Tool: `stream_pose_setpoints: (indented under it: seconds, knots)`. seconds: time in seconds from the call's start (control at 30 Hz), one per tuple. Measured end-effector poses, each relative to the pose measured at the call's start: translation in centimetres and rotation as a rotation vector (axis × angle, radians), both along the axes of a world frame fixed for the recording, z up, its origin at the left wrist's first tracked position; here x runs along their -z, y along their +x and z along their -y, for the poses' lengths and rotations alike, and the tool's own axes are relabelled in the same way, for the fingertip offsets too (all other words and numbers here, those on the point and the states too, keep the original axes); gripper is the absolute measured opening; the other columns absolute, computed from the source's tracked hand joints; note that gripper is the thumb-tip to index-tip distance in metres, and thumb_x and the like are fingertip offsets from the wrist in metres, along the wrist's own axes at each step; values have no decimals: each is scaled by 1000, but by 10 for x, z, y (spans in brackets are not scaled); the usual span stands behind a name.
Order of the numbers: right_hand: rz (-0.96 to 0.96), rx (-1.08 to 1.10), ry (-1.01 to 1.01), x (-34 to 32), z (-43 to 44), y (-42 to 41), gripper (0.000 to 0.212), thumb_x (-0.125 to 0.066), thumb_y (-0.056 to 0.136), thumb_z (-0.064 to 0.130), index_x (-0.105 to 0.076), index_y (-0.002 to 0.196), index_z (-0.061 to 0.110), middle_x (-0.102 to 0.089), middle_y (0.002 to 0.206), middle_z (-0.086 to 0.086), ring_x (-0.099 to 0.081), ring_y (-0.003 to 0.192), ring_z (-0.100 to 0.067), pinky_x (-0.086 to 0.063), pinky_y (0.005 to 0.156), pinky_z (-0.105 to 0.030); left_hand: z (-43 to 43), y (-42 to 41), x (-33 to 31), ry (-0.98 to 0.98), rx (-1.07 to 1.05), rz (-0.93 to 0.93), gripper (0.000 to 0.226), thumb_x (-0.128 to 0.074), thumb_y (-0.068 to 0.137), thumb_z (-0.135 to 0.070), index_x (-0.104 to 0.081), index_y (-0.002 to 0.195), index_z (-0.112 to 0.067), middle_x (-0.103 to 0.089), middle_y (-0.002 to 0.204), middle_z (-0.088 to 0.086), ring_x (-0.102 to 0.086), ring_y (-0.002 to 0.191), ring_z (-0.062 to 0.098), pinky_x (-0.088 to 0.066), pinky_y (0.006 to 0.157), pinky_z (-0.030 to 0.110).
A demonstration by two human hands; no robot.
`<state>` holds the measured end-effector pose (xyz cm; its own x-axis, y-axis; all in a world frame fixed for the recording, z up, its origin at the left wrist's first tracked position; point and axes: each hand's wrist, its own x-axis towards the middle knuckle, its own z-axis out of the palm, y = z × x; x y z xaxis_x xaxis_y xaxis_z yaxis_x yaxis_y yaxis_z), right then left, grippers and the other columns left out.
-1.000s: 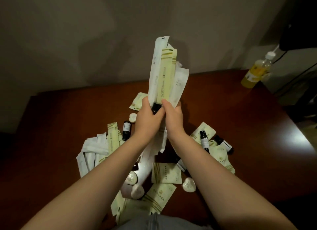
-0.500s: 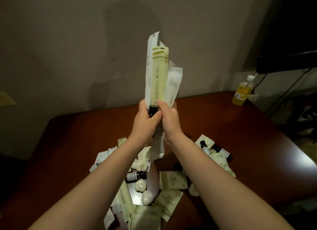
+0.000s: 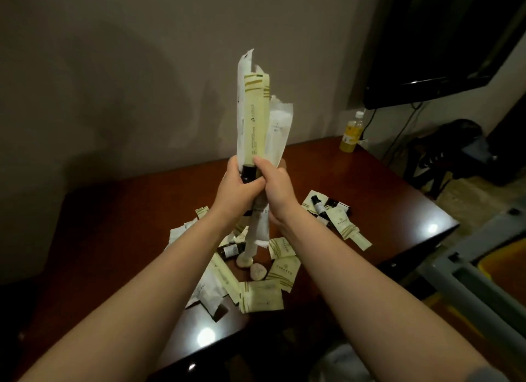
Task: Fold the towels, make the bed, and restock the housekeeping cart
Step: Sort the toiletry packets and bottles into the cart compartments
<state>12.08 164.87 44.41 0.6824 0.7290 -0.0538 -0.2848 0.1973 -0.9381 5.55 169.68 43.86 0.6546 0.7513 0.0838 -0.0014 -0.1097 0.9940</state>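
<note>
While the left hand (image 3: 237, 192) and right hand (image 3: 280, 194) stay clamped together on the amenity packet bundle (image 3: 256, 120), it rises further above the surface (image 3: 113, 225) below them, likely headed for restocking.

— What's above the table (image 3: 113, 225)?
— The left hand (image 3: 236, 191) and right hand (image 3: 277, 188) grip an upright bundle of packets (image 3: 256, 120) together.
— And on the table?
— Scattered sachets (image 3: 281, 270) and small dark bottles (image 3: 231, 250)

Both forearms are pointing forward and upward; left hand (image 3: 237, 195) and right hand (image 3: 280, 194), touching side by side, are gripping one packet bundle (image 3: 254, 120).
</note>
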Motion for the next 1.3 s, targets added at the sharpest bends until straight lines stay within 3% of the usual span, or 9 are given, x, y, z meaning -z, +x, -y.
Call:
stream_pose_setpoints:
  seconds: [0.2, 0.33, 0.47, 0.57, 0.63, 0.73, 0.83, 1.0, 1.3]
  knots:
    - [-83, -3, 7, 11, 15, -8, 39, -54, 94, 24, -45, 130, 13, -60, 123, -12, -61, 110, -25, -52, 93, -45, 16, -7, -1, 74, -15, -20, 52, -67, 83, -10, -42, 127, -18, -57, 115, -1, -56, 106, 15, -52, 76, 25]
    - [-88, -52, -39, 15, 25, -4, 41, -46, 98, 36, -45, 133, 15, -59, 124, -9, -61, 109, -19, -54, 86, -34, 20, -2, 8, 0, -14, -22, 45, -70, 82, -14, -44, 117, -27, -58, 108, -7, -57, 105, 12, -52, 78, 26]
    - [-49, -88, -51, 25, 31, 4, 48, -25, 102, 45, -47, 134, 17, -57, 129, -7, -55, 118, -19, -49, 97, -35, 23, 3, 18, -96, 35, -23, 48, -72, 82, -16, -43, 117, -29, -61, 108, -7, -60, 102, 10, -54, 79, 30]
    - [-135, -141, -48, 32, 27, 5, 50, -21, 101, 49, -55, 126, 22, -61, 123, -5, -56, 118, -20, -46, 102, -40, 18, 3, 26, -130, 55, -34, 54, -74, 79, -14, -44, 122, -27, -62, 112, -3, -61, 103, 11, -55, 83, 32]
    - [-211, -170, -16, 37, 21, 5, 50, -23, 101, 48, -56, 127, 20, -61, 126, -9, -57, 118, -23, -44, 104, -46, 12, 4, 32, -139, 27, -63, 52, -74, 78, -13, -46, 121, -26, -62, 110, -2, -62, 102, 14, -56, 80, 33]
    - [-310, -208, 25, 41, 17, 9, 46, -21, 103, 40, -57, 121, 20, -62, 124, -12, -60, 113, -24, -49, 97, -41, 3, 4, 37, -232, -35, -48, 43, -64, 83, -4, -45, 118, -22, -62, 102, -1, -62, 96, 17, -53, 69, 28]
    - [-369, -175, 23, 45, 11, 15, 48, -20, 104, 37, -47, 136, 14, -56, 133, -12, -55, 120, -24, -47, 100, -38, -9, 2, 39, -342, -44, -12, 41, -57, 86, 1, -45, 122, -15, -62, 100, 3, -62, 89, 17, -50, 63, 27]
    - [-500, -114, 47, 57, -1, 23, 46, -30, 102, 27, -33, 145, 12, -44, 143, -15, -50, 123, -28, -46, 97, -39, -32, -4, 47, -487, -71, 25, 41, -54, 89, -1, -45, 128, -9, -61, 117, 17, -62, 98, 30, -53, 81, 44]
    - [-158, -95, -351, 106, -13, 23, 39, -40, 100, 35, -45, 138, 28, -43, 145, 0, -38, 135, -25, -29, 113, -50, -57, -9, 61, -542, -4, 27, 43, -50, 89, 4, -43, 130, -6, -62, 111, 14, -64, 96, 28, -54, 72, 39]
